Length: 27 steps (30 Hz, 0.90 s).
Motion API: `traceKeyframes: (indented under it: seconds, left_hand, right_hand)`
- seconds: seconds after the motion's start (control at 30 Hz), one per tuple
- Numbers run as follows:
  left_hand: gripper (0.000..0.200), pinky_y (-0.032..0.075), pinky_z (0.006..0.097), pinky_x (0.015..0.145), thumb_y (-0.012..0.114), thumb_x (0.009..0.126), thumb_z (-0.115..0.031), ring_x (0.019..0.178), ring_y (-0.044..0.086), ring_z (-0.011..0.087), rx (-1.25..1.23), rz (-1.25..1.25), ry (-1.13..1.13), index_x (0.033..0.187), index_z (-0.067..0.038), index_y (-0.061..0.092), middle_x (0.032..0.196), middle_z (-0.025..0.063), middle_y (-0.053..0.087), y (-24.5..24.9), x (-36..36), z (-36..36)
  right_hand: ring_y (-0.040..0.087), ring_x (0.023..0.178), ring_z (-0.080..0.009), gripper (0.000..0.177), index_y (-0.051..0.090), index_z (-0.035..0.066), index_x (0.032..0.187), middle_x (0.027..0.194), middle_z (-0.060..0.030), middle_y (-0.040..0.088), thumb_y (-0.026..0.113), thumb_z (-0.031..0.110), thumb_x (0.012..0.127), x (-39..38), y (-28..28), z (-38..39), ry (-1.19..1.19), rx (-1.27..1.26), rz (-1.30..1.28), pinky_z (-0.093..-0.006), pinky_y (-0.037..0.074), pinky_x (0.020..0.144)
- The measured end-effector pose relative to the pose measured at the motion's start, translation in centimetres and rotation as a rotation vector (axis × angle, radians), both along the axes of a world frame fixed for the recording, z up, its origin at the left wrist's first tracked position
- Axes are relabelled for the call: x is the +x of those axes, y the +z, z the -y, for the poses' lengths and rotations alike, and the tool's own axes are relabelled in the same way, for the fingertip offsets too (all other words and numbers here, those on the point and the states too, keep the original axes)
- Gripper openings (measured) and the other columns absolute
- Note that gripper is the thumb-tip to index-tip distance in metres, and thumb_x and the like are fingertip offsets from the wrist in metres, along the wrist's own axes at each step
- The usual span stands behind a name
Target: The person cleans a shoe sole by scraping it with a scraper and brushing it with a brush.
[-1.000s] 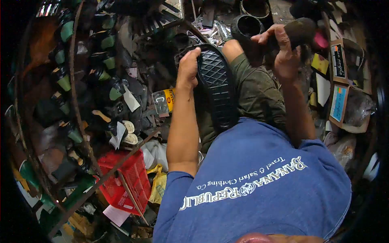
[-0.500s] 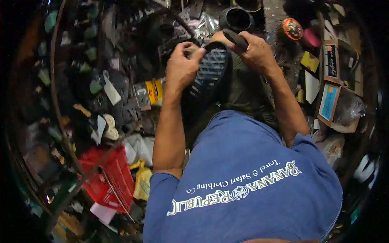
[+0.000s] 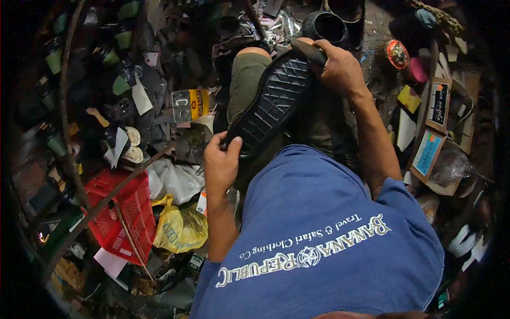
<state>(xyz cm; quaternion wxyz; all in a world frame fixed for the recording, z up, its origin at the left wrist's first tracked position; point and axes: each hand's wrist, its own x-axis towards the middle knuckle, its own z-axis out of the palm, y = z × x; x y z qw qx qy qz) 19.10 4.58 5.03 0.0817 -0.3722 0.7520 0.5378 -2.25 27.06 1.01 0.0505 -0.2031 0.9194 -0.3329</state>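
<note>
Two hands, one black shoe with a diamond-tread rubber sole [image 3: 271,106], held sole-up and slanted over the lap, just off the olive-green trouser knee [image 3: 247,74]. The left hand [image 3: 222,162] is clamped on the near, lower end, thumb over the edge. The right hand [image 3: 337,66] is closed round the far, upper end, with a dark narrow object under its fingers; can't tell what it is. My read: gripping both ends keeps the shoe from twisting and turns the tread face up to the eye.

Around it, big to small:
- dark shoes with green insoles [image 3: 119,85], racked behind a curved rusty metal rod [image 3: 66,106], far left, well apart.
- red plastic mesh crate [image 3: 119,212], low left, a thin rod lying across it.
- crumpled yellow plastic bag [image 3: 180,228], just beside the crate and near the left forearm.
- black round open-topped pot [image 3: 324,26], just beyond the right hand.
- yellow-and-grey card packet [image 3: 190,105], left of the knee.
- small round tin with a red-orange lid [image 3: 397,54], right of the right hand.

Nothing lies between hands and shoe. Clutter crowds the floor on all sides, tightest at the pot.
</note>
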Motion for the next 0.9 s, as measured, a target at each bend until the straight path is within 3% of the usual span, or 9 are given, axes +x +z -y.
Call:
traceKeyframes:
  seconds: [0.07, 0.13, 0.2, 0.27, 0.3, 0.6, 0.8, 0.87, 0.9]
  left_hand:
    - [0.032, 0.042, 0.0214, 0.056, 0.062, 0.085, -0.019, 0.064, 0.053, 0.0057, 0.099, -0.037, 0.038, 0.104, 0.007, 0.059, 0.077, 0.0031, 0.063, 1.9, -0.6, 0.0]
    - [0.031, 0.041, 0.0214, 0.056, 0.062, 0.086, -0.019, 0.064, 0.053, 0.0057, 0.148, -0.079, 0.050, 0.103, 0.007, 0.059, 0.076, 0.0027, 0.062, 3.2, -0.9, -0.3]
    - [0.031, 0.041, 0.0213, 0.055, 0.062, 0.086, -0.019, 0.063, 0.053, 0.0056, 0.105, -0.083, 0.020, 0.102, 0.007, 0.060, 0.075, 0.0024, 0.062, 3.6, -1.3, -0.4]
    - [0.031, 0.041, 0.0213, 0.055, 0.062, 0.086, -0.019, 0.063, 0.053, 0.0054, 0.057, -0.083, -0.008, 0.102, 0.007, 0.060, 0.075, 0.0021, 0.062, 3.8, -1.6, -0.3]
    - [0.030, 0.041, 0.0210, 0.055, 0.062, 0.086, -0.019, 0.063, 0.053, 0.0054, 0.072, -0.083, 0.001, 0.101, 0.007, 0.061, 0.075, 0.0023, 0.062, 3.9, -1.7, -0.1]
    - [0.028, 0.043, 0.0198, 0.057, 0.062, 0.086, -0.017, 0.063, 0.055, 0.0054, 0.079, -0.070, 0.010, 0.100, 0.007, 0.061, 0.076, 0.0035, 0.064, 5.6, -3.2, -0.4]
    - [0.034, 0.047, 0.0246, 0.076, 0.061, 0.088, -0.017, 0.085, 0.059, 0.0111, -0.019, -0.188, 0.028, 0.109, 0.009, 0.059, 0.094, 0.0102, 0.065, 2.7, -3.2, 1.1]
    - [0.038, 0.043, 0.0262, 0.089, 0.055, 0.093, -0.021, 0.098, 0.057, 0.0139, 0.288, -0.320, 0.212, 0.116, 0.010, 0.055, 0.108, 0.0128, 0.063, 1.8, -3.7, 1.1]
    - [0.038, 0.043, 0.0262, 0.089, 0.055, 0.093, -0.021, 0.098, 0.057, 0.0139, 0.261, -0.309, 0.232, 0.116, 0.010, 0.055, 0.108, 0.0128, 0.063, 1.3, -3.6, 1.4]
  right_hand:
    - [0.062, 0.083, -0.0375, 0.040, 0.059, 0.011, 0.109, 0.088, -0.0177, 0.065, 0.068, 0.012, 0.070, 0.3, 0.9, -0.8, 0.108, -0.044, -0.109, -0.0426, 0.049, 0.072]
    - [0.061, 0.082, -0.0361, 0.046, 0.058, 0.012, 0.112, 0.088, -0.0153, 0.065, 0.069, 0.010, 0.067, 0.5, 0.1, -1.7, 0.258, 0.086, -0.166, -0.0419, 0.049, 0.073]
    - [0.061, 0.082, -0.0342, 0.052, 0.057, 0.014, 0.116, 0.088, -0.0136, 0.065, 0.067, 0.008, 0.065, 0.5, -0.1, -2.2, 0.259, 0.096, -0.101, -0.0406, 0.048, 0.074]
    - [0.062, 0.079, -0.0351, 0.055, 0.055, 0.017, 0.117, 0.083, -0.0146, 0.065, 0.067, 0.013, 0.063, 0.2, -0.2, -2.6, 0.326, 0.160, -0.068, -0.0436, 0.048, 0.071]
    - [0.061, 0.084, -0.0333, 0.060, 0.052, 0.018, 0.121, 0.088, -0.0136, 0.066, 0.065, 0.012, 0.064, 0.0, -0.7, -3.2, 0.358, 0.208, -0.087, -0.0428, 0.046, 0.076]
    - [0.061, 0.086, -0.0332, 0.059, 0.052, 0.019, 0.124, 0.091, -0.0146, 0.065, 0.065, 0.014, 0.067, -1.3, -0.8, -3.0, 0.449, 0.194, -0.136, -0.0415, 0.046, 0.076]
    - [0.059, 0.093, -0.0357, 0.065, 0.054, 0.014, 0.123, 0.099, -0.0161, 0.064, 0.066, 0.003, 0.061, -1.6, 0.0, -2.9, 0.470, 0.233, -0.017, -0.0425, 0.048, 0.080]
    - [0.059, 0.093, -0.0367, 0.067, 0.052, 0.015, 0.125, 0.100, -0.0160, 0.064, 0.068, 0.003, 0.061, -1.7, -1.6, -3.6, 0.488, 0.120, -0.075, -0.0428, 0.048, 0.080]
    - [0.059, 0.093, -0.0366, 0.067, 0.052, 0.015, 0.125, 0.099, -0.0160, 0.064, 0.068, 0.003, 0.061, -1.7, -1.9, -3.7, 0.489, 0.092, -0.080, -0.0427, 0.048, 0.081]
